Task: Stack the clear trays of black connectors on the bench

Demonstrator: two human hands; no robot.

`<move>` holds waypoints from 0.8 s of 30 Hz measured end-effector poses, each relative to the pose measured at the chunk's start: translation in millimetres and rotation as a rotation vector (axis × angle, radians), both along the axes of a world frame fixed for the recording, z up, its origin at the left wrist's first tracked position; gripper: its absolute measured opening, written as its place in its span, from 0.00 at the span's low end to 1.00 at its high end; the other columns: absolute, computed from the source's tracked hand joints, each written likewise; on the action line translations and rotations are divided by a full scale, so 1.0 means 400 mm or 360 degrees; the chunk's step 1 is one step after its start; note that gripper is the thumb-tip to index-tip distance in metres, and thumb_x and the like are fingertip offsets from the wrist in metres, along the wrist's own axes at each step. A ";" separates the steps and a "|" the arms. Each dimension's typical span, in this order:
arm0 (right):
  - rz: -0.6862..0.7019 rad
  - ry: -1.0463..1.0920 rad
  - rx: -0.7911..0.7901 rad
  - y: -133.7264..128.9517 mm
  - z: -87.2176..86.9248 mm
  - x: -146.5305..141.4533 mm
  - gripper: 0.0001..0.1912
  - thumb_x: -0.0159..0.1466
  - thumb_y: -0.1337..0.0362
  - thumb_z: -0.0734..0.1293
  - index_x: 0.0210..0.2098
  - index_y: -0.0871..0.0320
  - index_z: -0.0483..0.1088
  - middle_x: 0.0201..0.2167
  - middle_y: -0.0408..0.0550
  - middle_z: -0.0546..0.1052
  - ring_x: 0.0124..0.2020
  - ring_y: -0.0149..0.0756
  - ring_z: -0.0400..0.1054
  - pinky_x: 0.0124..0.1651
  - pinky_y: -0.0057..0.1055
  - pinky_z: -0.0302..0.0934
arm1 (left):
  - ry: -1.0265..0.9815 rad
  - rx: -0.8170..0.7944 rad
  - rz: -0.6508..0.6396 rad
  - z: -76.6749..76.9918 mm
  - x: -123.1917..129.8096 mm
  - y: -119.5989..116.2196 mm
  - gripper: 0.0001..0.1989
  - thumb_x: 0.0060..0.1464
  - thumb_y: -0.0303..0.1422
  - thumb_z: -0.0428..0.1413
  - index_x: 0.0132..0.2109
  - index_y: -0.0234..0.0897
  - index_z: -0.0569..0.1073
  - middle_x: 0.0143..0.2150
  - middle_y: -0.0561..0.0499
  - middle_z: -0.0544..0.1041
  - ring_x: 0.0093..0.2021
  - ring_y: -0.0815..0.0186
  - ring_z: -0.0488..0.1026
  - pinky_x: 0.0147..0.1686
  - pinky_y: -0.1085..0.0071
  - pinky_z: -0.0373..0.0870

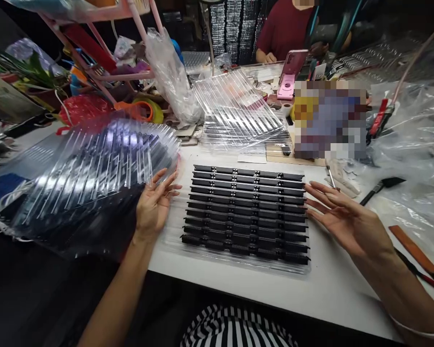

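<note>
A clear plastic tray (173, 262) lies on the white table before me, with several rows of black ribbed strips (244, 214) set across it. Along its right edge, my right hand (350, 224) is open, fingers stretched toward the ends of the strips. On the other side, my left hand (152, 206) is open with its fingers apart, between the filled tray and a heap of clear ridged trays (104, 164). Its upper fingers overlap the corner of that heap, which is slightly blurred; whether they touch it I cannot tell.
More clear ridged trays (238, 111) are stacked behind. A pink phone stand (286, 89), a black brush (381, 185) and an orange-handled tool (415, 248) lie around the table. Plastic sheeting (415, 140) covers the right. A pink rack (130, 77) stands left; a person in dark red (285, 29) sits opposite.
</note>
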State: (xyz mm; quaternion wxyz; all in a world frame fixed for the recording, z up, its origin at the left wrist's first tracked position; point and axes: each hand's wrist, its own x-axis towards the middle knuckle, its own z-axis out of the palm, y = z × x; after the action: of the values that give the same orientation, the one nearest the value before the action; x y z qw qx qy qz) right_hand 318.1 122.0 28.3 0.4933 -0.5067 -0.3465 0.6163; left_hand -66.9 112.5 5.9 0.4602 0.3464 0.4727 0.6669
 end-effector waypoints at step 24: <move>-0.0102 -0.0045 0.0103 -0.007 0.011 -0.003 0.12 0.58 0.65 0.63 0.42 0.57 0.67 0.44 0.52 0.75 0.44 0.40 0.71 0.51 0.40 0.65 | 0.0183 -0.0055 0.0091 0.003 0.031 0.011 0.15 0.54 0.30 0.55 0.50 0.41 0.72 0.42 0.51 0.80 0.39 0.63 0.76 0.46 0.63 0.68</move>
State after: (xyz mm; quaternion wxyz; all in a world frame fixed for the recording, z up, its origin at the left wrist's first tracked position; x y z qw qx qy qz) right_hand 317.0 119.4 32.8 0.5239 -0.5100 -0.3569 0.5814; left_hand -54.3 116.8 7.0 0.4190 0.3624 0.5195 0.6505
